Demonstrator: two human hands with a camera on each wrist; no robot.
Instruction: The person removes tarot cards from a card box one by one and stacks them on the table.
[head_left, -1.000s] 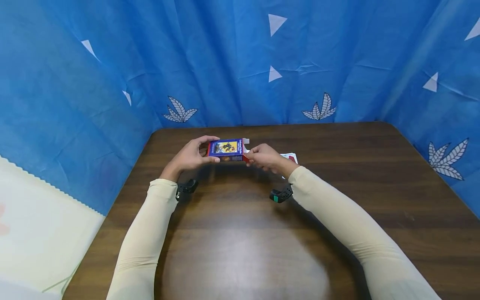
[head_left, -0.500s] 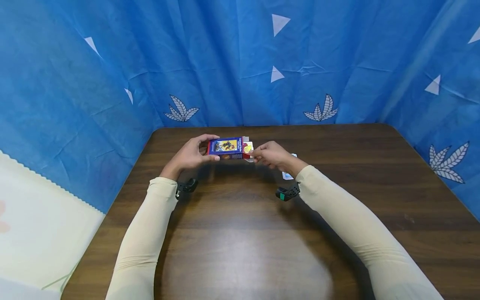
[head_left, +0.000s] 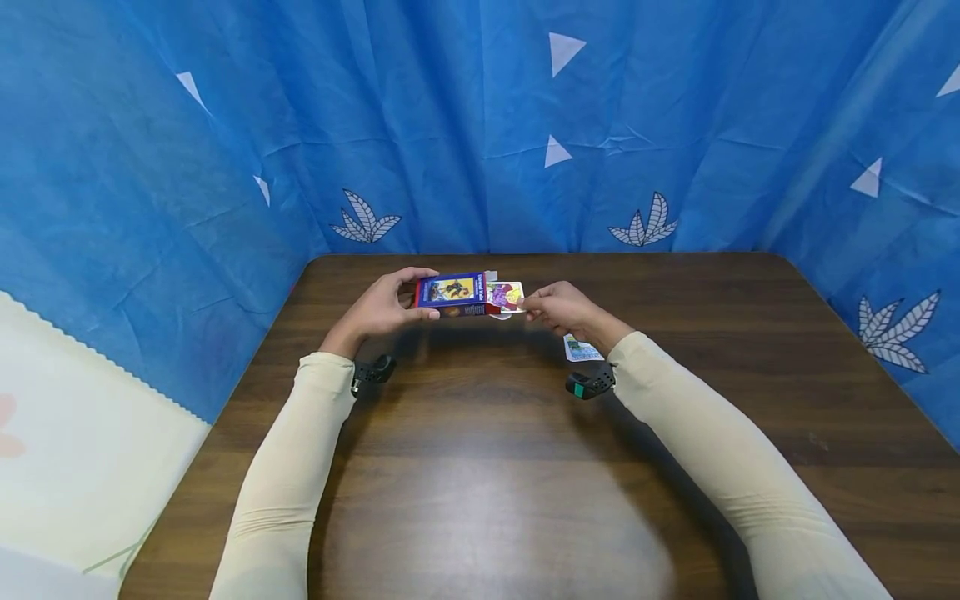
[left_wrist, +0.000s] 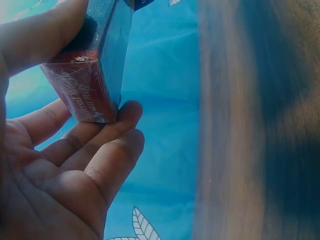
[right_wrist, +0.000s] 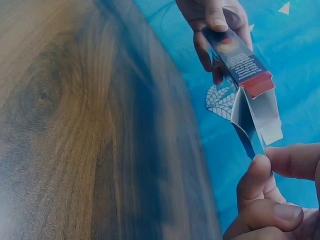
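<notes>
My left hand (head_left: 378, 310) grips a blue and red card box (head_left: 452, 295) across its two long edges, above the far part of the table. The box lies on its side with its flaps spread at the right end. Out of that end sticks a tarot card (head_left: 506, 296) with a purple and yellow picture. Its outer edge is pinched between thumb and forefinger of my right hand (head_left: 564, 309). In the right wrist view the card is seen nearly edge-on, beside the box's flap (right_wrist: 265, 112). The left wrist view shows the box's red closed end (left_wrist: 82, 92) and fingers under it.
Another card (head_left: 581, 348) lies on the brown wooden table (head_left: 480, 450), partly hidden under my right wrist. A blue curtain (head_left: 450, 125) with white triangles and leaves hangs behind the table's far edge. A pale cloth (head_left: 82, 450) is at the left.
My right hand has moved right, drawing the card partway out of the box. The left hand and box have stayed nearly still. More of the picture on the card now shows.
</notes>
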